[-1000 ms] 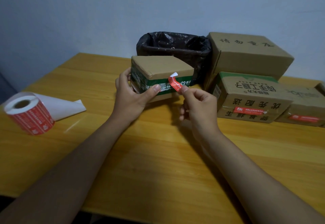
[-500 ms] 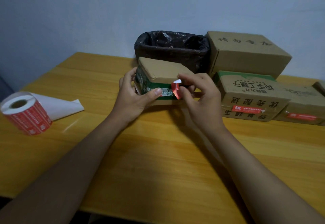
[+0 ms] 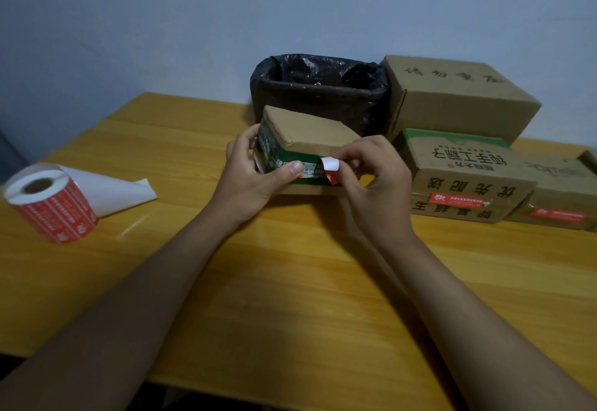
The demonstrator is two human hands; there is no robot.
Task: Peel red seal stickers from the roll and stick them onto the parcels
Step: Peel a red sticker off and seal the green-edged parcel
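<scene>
Left hand (image 3: 255, 181) holding the small box (image 3: 303, 149) tilted, thumb on its front, right hand (image 3: 371, 184) pinching a red sticker (image 3: 329, 170) against that front, sticker roll (image 3: 51, 204) far left on the table (image 3: 290, 281)

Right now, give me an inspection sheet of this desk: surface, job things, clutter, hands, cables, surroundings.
Surface: wooden table, bare in front.
Job's things: small parcel tilted, sticker partly on its green side, free end curled; sticker roll on the left, backing strip trailing.
Sealed parcels: two with red seals, parcel with large print and its neighbour.
Clutter: black-lined bin; plain box.
Hands: left hand grips the small parcel; right hand pinches the sticker.
Cables: nothing seen.
Surroundings: plain wall.
</scene>
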